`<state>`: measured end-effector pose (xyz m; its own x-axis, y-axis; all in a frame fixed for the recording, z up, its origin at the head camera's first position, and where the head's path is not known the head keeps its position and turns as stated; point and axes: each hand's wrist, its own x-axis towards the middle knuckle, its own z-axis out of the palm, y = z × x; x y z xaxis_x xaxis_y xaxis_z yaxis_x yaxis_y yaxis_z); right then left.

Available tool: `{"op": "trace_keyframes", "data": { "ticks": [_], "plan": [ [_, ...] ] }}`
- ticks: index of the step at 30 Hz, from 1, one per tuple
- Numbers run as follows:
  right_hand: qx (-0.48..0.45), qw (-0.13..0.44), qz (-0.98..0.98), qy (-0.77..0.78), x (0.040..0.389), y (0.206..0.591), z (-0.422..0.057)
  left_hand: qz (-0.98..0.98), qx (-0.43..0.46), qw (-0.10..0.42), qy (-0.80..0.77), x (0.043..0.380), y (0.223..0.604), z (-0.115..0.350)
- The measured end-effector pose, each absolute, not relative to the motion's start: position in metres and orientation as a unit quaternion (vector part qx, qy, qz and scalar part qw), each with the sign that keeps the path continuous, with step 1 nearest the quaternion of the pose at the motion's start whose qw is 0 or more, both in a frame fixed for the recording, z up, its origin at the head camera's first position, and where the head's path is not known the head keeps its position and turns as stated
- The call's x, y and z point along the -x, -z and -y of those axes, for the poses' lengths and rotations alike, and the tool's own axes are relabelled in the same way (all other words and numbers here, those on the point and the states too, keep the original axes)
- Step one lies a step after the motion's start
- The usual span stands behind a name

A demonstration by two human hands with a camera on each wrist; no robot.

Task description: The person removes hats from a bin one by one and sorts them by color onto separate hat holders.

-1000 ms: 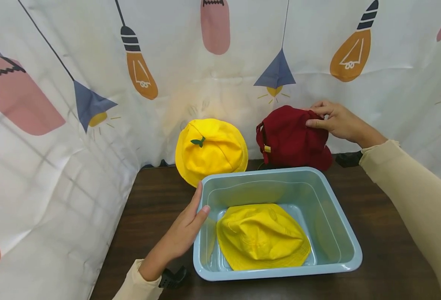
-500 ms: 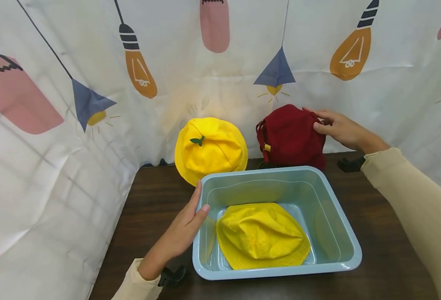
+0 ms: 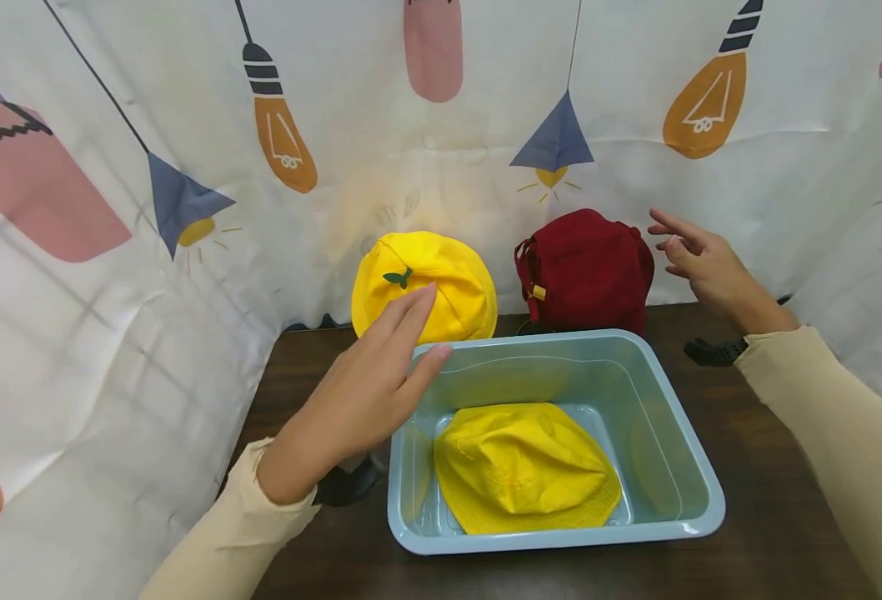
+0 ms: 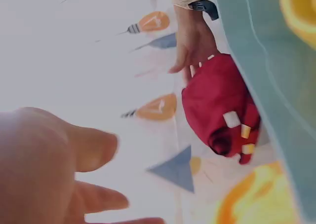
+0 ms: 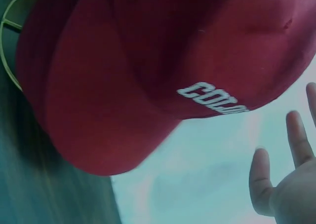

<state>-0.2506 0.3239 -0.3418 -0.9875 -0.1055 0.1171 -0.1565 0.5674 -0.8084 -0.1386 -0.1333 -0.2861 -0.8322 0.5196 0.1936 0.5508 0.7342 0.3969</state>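
Note:
A dark red baseball cap [image 3: 587,271] stands behind the basin, and white lettering shows on it in the right wrist view. Just right of the cap, my right hand [image 3: 719,271] is held apart from it with fingers spread and nothing in them. My left hand [image 3: 358,383] hovers over the left rim of the light blue basin [image 3: 557,546], its fingers straight and holding nothing. Behind that hand, a bright yellow bucket hat [image 3: 448,279] with a green leaf sprig is partly covered by the fingers. Inside the basin lies another yellow bucket hat [image 3: 523,471], slightly crumpled.
The dark wooden table [image 3: 771,467] carries the basin and hats. A white curtain [image 3: 441,175] printed with lamps and bulbs hangs at the back and down the left side. In the right wrist view, a thin yellowish wire loop [image 5: 4,41] shows beside the red cap.
My right hand has let go of the red cap and moved away to the right. My left hand has lifted off the basin's rim, up and forward. The cap now stands by itself.

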Motion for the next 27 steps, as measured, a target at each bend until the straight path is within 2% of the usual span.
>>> {"op": "trace_keyframes", "data": {
  "ticks": [4, 7, 14, 20, 27],
  "plan": [
    [-0.062, 0.04, 0.881, -0.467, 0.248, 0.355, -0.329, 0.925, 0.324, 0.04, 0.195, 0.173, 0.26, 0.09],
    [-0.055, 0.036, 0.869, -0.491, 0.248, 0.366, -0.33, 0.922, 0.342, 0.017, 0.184, 0.205, 0.249, 0.056],
    [-0.048, 0.032, 0.821, -0.568, 0.25, 0.388, -0.323, 0.919, 0.344, -0.022, 0.189, 0.267, 0.251, -0.005],
    [-0.047, 0.028, 0.773, -0.632, 0.252, 0.406, -0.315, 0.917, 0.339, -0.062, 0.202, 0.289, 0.272, -0.034],
    [-0.041, 0.037, 0.71, -0.702, 0.258, 0.422, -0.308, 0.92, 0.33, -0.084, 0.192, 0.298, 0.292, -0.042]
  ]
}}
